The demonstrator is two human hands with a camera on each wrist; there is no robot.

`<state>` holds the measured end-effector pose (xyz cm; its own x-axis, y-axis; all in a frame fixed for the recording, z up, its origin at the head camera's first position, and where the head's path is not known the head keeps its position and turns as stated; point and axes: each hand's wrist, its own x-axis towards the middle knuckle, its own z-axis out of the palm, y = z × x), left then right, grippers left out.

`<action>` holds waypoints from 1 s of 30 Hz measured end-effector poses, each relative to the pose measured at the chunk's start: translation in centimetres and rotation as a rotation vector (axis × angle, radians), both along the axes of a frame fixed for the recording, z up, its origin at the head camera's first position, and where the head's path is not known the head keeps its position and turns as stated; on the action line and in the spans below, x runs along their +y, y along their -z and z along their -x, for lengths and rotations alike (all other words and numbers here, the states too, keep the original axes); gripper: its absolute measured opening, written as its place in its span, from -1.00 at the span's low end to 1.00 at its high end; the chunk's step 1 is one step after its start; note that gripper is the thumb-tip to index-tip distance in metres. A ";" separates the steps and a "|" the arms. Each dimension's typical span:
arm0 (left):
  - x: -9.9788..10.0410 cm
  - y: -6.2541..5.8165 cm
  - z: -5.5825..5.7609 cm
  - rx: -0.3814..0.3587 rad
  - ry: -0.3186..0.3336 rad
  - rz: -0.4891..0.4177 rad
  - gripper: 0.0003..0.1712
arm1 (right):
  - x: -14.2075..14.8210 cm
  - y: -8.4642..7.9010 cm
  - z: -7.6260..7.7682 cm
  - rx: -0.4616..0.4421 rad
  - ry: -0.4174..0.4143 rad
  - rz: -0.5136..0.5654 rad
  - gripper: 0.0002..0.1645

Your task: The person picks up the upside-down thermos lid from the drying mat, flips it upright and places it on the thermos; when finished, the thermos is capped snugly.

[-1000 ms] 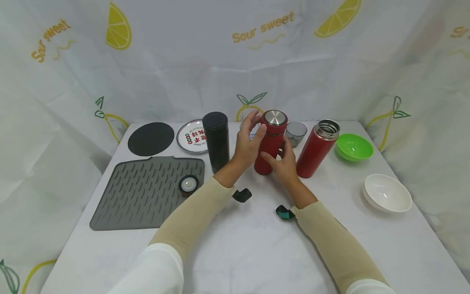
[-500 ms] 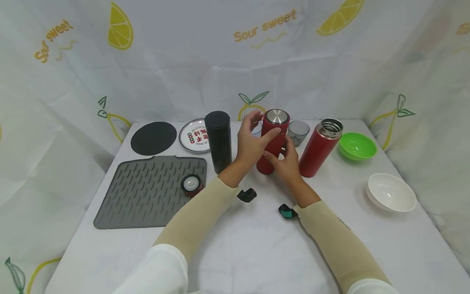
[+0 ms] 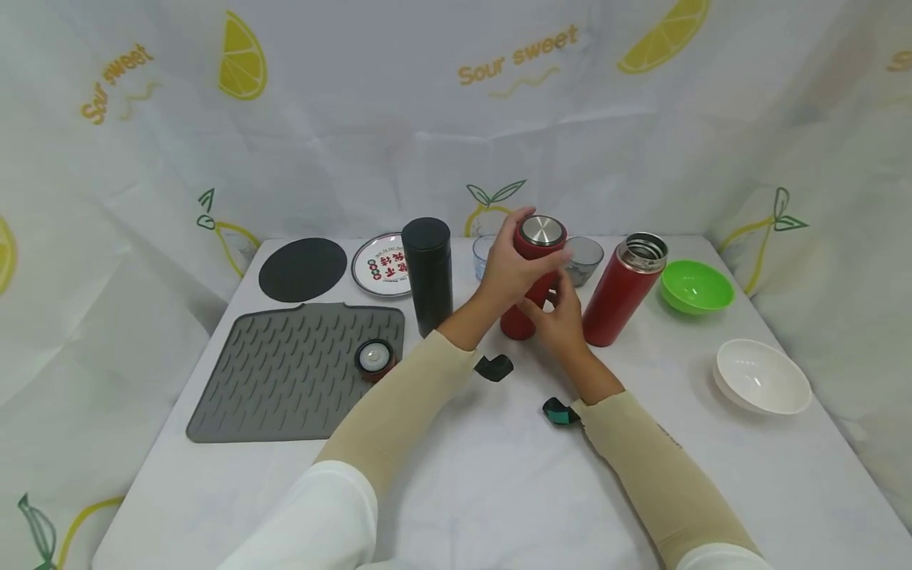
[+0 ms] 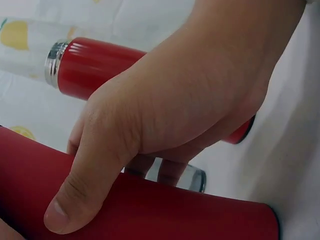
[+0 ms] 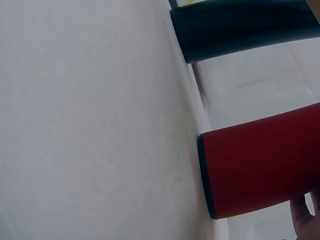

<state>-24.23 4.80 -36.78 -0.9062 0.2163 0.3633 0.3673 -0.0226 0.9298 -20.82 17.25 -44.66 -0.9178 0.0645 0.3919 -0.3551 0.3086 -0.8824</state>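
Note:
A red thermos (image 3: 518, 321) with a silver-topped lid (image 3: 543, 230) stands upright on the table. My left hand (image 3: 509, 273) grips its upper part, fingers behind and thumb across the front by the lid. Lower down, my right hand (image 3: 560, 321) holds the body; the left wrist view shows this right hand (image 4: 165, 110) with its thumb laid along the red thermos (image 4: 185, 210). In the right wrist view the base of the red thermos (image 5: 260, 167) meets the tablecloth. The seam under the lid is hidden by my left hand.
A black thermos (image 3: 427, 277) stands left, a lidless red thermos (image 3: 618, 297) right. Glasses (image 3: 584, 257) stand behind. A grey mat (image 3: 285, 380) bears a small round cap (image 3: 374, 356). Green bowl (image 3: 697, 286), white bowl (image 3: 762, 376), plate (image 3: 381, 265) and black disc (image 3: 302, 269) lie around.
My left hand has moved right and closed round the top of the red thermos, its thumb swinging across the front. My right hand keeps its hold on the body.

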 end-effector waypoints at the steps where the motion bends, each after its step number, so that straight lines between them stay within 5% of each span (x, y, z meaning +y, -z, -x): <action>1: 0.1 0.0 -0.1 0.010 -0.025 0.024 -0.02 | 0.1 0.0 0.0 0.003 -0.001 -0.003 -0.12; 7: -1.0 0.8 -1.3 0.241 -0.276 0.026 -0.25 | 0.4 -0.3 0.2 -0.018 0.009 -0.044 -0.07; 10: -1.5 1.3 -1.8 0.314 -0.312 -0.011 -0.38 | 0.4 -0.4 0.4 -0.027 0.013 -0.041 -0.05; 16: -0.8 1.3 -1.8 0.187 -0.178 0.023 -0.15 | 0.3 -0.7 0.2 0.007 -0.022 -0.034 -0.12; 21: 0.7 0.1 -1.0 0.033 -0.092 0.094 0.01 | -0.2 -2.8 -1.3 0.059 -0.039 -0.046 -0.26; 25: 0.8 -0.3 -0.8 0.037 -0.162 0.159 -0.06 | -0.4 -3.6 -2.0 0.031 -0.033 -0.049 -0.20; 30: -0.3 0.5 -1.8 0.170 -0.312 0.138 -0.22 | -0.2 -2.5 -1.4 -0.014 -0.026 -0.049 -0.13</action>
<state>-22.47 4.49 -37.31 -0.8655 -0.0035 0.5009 0.4860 0.2359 0.8415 -19.45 17.04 -42.15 -0.9242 0.0212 0.3814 -0.3517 0.3426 -0.8712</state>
